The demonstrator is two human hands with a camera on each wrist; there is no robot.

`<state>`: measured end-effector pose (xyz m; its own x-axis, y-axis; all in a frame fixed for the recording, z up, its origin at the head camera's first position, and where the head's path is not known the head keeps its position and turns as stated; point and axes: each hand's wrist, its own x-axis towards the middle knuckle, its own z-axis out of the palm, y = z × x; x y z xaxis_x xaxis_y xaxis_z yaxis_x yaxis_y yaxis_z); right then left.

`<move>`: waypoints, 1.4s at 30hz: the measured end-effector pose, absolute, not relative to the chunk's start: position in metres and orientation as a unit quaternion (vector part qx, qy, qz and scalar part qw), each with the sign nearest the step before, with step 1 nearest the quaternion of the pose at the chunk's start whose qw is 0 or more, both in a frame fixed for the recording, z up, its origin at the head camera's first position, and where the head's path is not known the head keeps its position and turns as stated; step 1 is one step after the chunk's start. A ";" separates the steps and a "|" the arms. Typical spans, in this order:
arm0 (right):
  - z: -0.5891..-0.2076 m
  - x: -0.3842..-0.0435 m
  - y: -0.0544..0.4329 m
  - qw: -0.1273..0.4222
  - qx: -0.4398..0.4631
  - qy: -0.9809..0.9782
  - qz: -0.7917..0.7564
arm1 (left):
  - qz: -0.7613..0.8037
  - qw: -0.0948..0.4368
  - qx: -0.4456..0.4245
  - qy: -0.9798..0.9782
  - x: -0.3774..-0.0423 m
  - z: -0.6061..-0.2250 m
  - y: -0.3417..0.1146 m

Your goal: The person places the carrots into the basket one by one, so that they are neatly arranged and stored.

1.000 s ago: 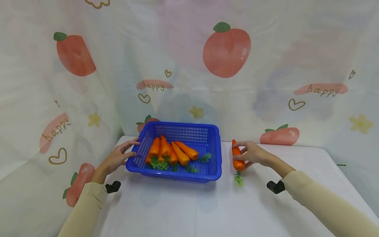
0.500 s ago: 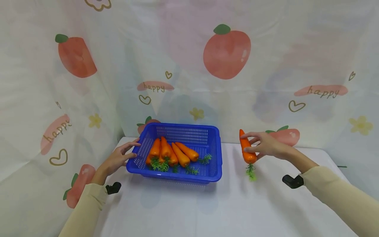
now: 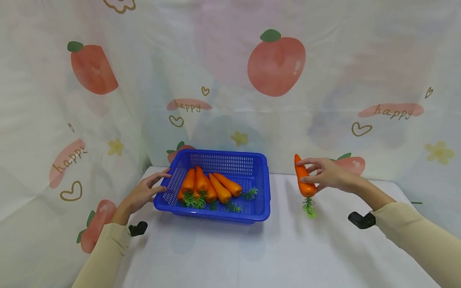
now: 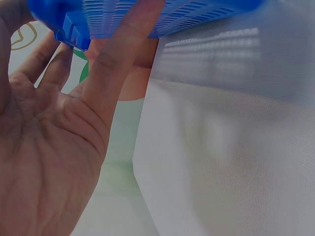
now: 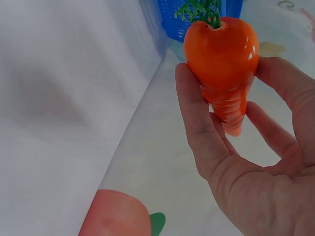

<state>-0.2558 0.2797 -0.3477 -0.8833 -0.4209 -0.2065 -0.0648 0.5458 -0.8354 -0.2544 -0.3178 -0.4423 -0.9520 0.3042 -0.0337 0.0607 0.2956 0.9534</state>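
Note:
My right hand (image 3: 331, 175) pinches an orange carrot (image 3: 304, 180) between thumb and fingers, lifted above the table to the right of the basket. Its narrow tip points up and away; the green leafy top hangs toward me. From the right wrist view, the held carrot (image 5: 221, 59) shows its broad end close up, leaves at the top. My left hand (image 3: 144, 192) rests on the left rim of a blue plastic basket (image 3: 216, 216), fingers and thumb spread fairly straight. In the left wrist view the thumb (image 4: 118, 64) reaches up against the basket's wall (image 4: 197, 12).
Several more carrots (image 3: 217, 188) with green tops lie in the left and middle of the basket. A white cloth covers the table (image 3: 216, 256). Fruit-patterned curtains (image 3: 223, 132) hang behind and at the sides.
My right hand has lifted the carrot off the table and moved it up and to the right, slowing lately. The left hand and basket have stayed in place.

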 end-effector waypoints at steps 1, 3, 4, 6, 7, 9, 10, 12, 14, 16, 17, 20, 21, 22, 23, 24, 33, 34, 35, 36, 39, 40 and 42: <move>-0.348 -0.256 0.279 0.196 -0.142 0.857 -0.455 | 0.583 0.105 0.115 0.798 -0.255 -0.442 -0.318; -0.347 -0.256 0.278 0.195 -0.143 0.858 -0.453 | 0.583 0.104 0.117 0.797 -0.255 -0.442 -0.318; -0.347 -0.256 0.278 0.194 -0.143 0.859 -0.451 | 0.583 0.104 0.117 0.797 -0.254 -0.442 -0.318; -0.346 -0.256 0.276 0.193 -0.146 0.861 -0.448 | 0.584 0.105 0.116 0.796 -0.254 -0.442 -0.318; -0.346 -0.257 0.274 0.192 -0.148 0.862 -0.446 | 0.585 0.105 0.116 0.796 -0.254 -0.442 -0.318; -0.344 -0.258 0.272 0.191 -0.151 0.862 -0.444 | 0.584 0.104 0.115 0.797 -0.254 -0.443 -0.318; -0.343 -0.259 0.270 0.191 -0.153 0.862 -0.444 | 0.583 0.103 0.115 0.798 -0.255 -0.443 -0.318; -0.341 -0.261 0.267 0.190 -0.159 0.862 -0.442 | 0.581 0.102 0.115 0.799 -0.255 -0.443 -0.318; -0.338 -0.264 0.262 0.188 -0.167 0.863 -0.439 | 0.579 0.101 0.115 0.801 -0.256 -0.444 -0.318; -0.335 -0.267 0.257 0.186 -0.176 0.862 -0.437 | 0.580 0.102 0.114 0.800 -0.256 -0.444 -0.318; -0.334 -0.269 0.254 0.185 -0.179 0.863 -0.435 | 0.580 0.102 0.114 0.800 -0.256 -0.444 -0.319; -0.329 -0.274 0.245 0.183 -0.187 0.864 -0.430 | 0.580 0.102 0.115 0.800 -0.256 -0.444 -0.319; -0.328 -0.275 0.241 0.185 -0.188 0.863 -0.431 | 0.581 0.102 0.116 0.799 -0.256 -0.444 -0.319; -0.326 -0.277 0.238 0.186 -0.188 0.863 -0.430 | 0.582 0.102 0.117 0.798 -0.256 -0.444 -0.319; -0.324 -0.278 0.234 0.188 -0.190 0.863 -0.428 | 0.582 0.102 0.117 0.798 -0.256 -0.444 -0.319; -0.322 -0.280 0.230 0.189 -0.192 0.863 -0.427 | 0.582 0.102 0.118 0.798 -0.256 -0.444 -0.319; -0.315 -0.302 0.196 0.219 -0.228 0.857 -0.406 | 0.585 0.103 0.115 0.796 -0.256 -0.444 -0.319; -0.315 -0.304 0.192 0.225 -0.231 0.855 -0.407 | 0.585 0.103 0.115 0.796 -0.256 -0.444 -0.319; -0.315 -0.307 0.188 0.231 -0.234 0.852 -0.408 | 0.586 0.103 0.114 0.796 -0.256 -0.444 -0.319; -0.315 -0.310 0.184 0.237 -0.236 0.849 -0.409 | 0.587 0.104 0.115 0.795 -0.256 -0.444 -0.319; -0.315 -0.317 0.171 0.253 -0.245 0.843 -0.407 | 0.590 0.106 0.116 0.792 -0.256 -0.444 -0.318; -0.315 -0.320 0.167 0.256 -0.247 0.842 -0.405 | 0.591 0.106 0.116 0.791 -0.256 -0.444 -0.318; -0.315 -0.323 0.157 0.260 -0.250 0.845 -0.396 | 0.590 0.107 0.116 0.792 -0.256 -0.443 -0.319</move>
